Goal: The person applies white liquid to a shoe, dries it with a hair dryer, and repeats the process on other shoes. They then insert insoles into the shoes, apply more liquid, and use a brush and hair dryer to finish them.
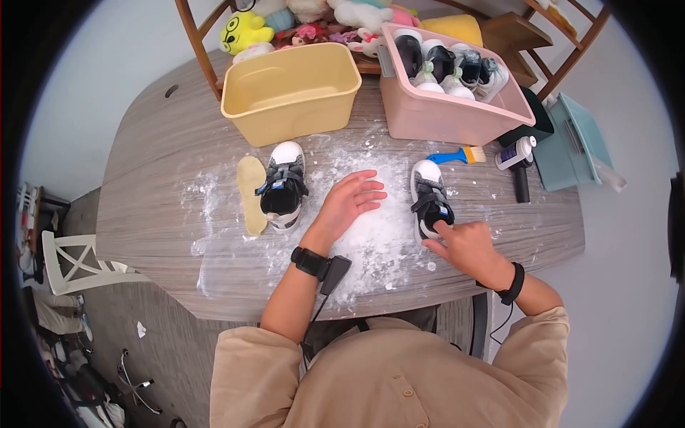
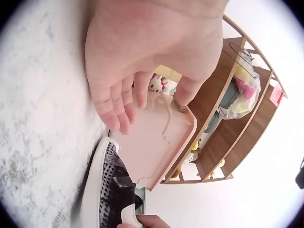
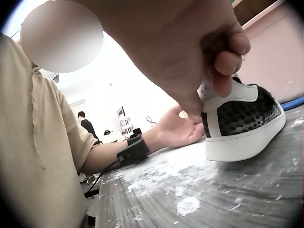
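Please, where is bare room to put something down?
Bare wood runs along the left edge of the table, left of the yellow bin and insole. Between the shoes are powder and the left hand. The right back is crowded: pink bin, brush, bottle, teal bin.

Shoe (image 1: 429, 190): black upper, perforated along the side; white toe cap, white sole, white panel at the heel. Dark strap across the top; small blue-and-white patch by the opening. Sole faces down on the table (image 1: 157, 178), just right of the thickest white powder (image 1: 378, 235). Toe points away from you, heel nearest you. Your right hand (image 1: 471, 246) pinches it at the heel end.
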Available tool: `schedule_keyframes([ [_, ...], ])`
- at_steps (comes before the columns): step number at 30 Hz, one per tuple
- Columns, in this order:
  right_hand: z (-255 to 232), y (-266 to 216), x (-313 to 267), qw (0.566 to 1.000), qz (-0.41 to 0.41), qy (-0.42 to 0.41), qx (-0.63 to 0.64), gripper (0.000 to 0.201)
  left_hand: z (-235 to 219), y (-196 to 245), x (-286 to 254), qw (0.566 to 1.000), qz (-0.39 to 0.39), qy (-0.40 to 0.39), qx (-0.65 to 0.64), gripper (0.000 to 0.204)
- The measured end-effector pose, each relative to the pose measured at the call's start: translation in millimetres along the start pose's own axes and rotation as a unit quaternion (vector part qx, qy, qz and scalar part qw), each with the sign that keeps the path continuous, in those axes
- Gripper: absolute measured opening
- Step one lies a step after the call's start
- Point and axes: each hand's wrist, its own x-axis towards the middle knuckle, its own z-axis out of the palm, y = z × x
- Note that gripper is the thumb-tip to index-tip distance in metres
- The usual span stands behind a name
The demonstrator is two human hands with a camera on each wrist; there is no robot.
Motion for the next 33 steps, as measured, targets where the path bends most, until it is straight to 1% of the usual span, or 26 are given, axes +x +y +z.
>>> schedule_keyframes([
  [1, -4.2, -3.8, 1.5, 0.999, 0.009, -0.032, 0.002, 0.031, -1.1, -0.2, -0.5, 1.0, 0.002, -0.001, -0.002, 0.043],
  [4, -22.7, -4.4, 9.1, 0.999, 0.009, -0.022, 0.043, 0.034, -1.9, 0.0, -0.8, 1.0, 0.008, -0.009, -0.017, 0.042],
  [7, -40.3, -1.7, 11.5, 0.997, 0.02, -0.03, 0.075, 0.033, -2.4, -0.4, 0.2, 1.0, 0.007, -0.002, -0.019, 0.041],
  [10, -55.7, -1.2, 12.7, 0.984, 0.074, -0.029, 0.157, 0.031, -1.8, -0.3, 0.5, 1.0, 0.006, 0.006, -0.02, 0.04],
  [11, -55.9, 2.4, 12.7, 0.984, 0.081, -0.026, 0.155, 0.029, -1.9, -0.8, 0.4, 1.0, 0.007, 0.006, -0.019, 0.04],
  [14, -56.1, 26.4, 15.7, 0.983, 0.101, -0.015, 0.153, 0.025, -1.3, -0.7, 0.8, 1.0, 0.009, 0.008, -0.013, 0.039],
  [17, -47.9, 61.9, 19.5, 0.982, 0.118, -0.014, 0.144, 0.022, -0.2, -1.4, 0.5, 1.0, 0.007, 0.012, -0.01, 0.038],
  [19, -37.9, 90.1, 24.2, 0.983, 0.136, -0.017, 0.12, 0.021, 0.0, -1.1, 0.5, 1.0, 0.007, 0.012, -0.017, 0.036],
  [22, -9.5, 134.4, 26.0, 0.983, 0.157, -0.001, 0.091, 0.019, -3.9, -3.7, 2.4, 1.0, 0.011, 0.005, -0.018, 0.037],
  [25, 3.0, 160.0, 25.6, 0.981, 0.179, -0.005, 0.071, 0.017, -2.6, -2.5, 1.0, 1.0, 0.012, 0.012, -0.023, 0.036],
  [29, 6.4, 187.9, 13.3, 0.959, 0.255, 0.013, 0.119, 0.015, -3.2, -3.1, 2.9, 1.0, 0.01, 0.015, -0.02, 0.035],
  [30, 9.4, 198.4, 6.6, 0.961, 0.253, 0.052, 0.103, 0.016, -2.7, -2.9, 2.7, 1.0, 0.008, 0.017, -0.021, 0.035],
  [33, 3.1, 217.5, -7.5, 0.91, 0.359, 0.104, 0.179, 0.018, -0.3, -2.4, 1.9, 1.0, 0.004, 0.027, -0.015, 0.032],
])
